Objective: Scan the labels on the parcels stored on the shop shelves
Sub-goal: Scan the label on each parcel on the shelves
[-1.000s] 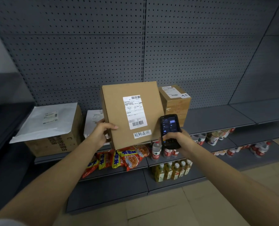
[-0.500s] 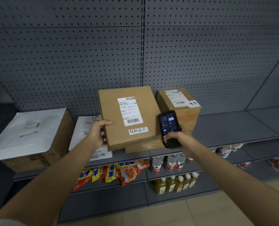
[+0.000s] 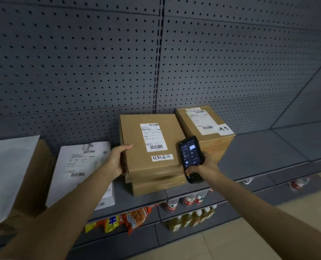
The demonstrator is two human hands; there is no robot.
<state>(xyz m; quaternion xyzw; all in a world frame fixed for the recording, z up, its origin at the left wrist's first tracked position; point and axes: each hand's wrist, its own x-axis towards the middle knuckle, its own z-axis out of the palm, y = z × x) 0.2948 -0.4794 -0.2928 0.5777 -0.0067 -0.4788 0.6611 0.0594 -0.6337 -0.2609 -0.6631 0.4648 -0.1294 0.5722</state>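
Parcel's down: the left hand (image 3: 116, 162) has lowered the flat box (image 3: 148, 145) onto the shelf stack, fingers curled over its edge, right hand (image 3: 202, 167) gripping the scanner (image 3: 190, 158), so next label's due.

Worn on the head, looking forward and slightly down from close, arm's reach of the grey metal shelf (image 3: 268, 158). Grey pegboard back panel (image 3: 81, 62) filling 12 o'clock, tan tiled floor (image 3: 230, 246) at 5 o'clock. Single view only.
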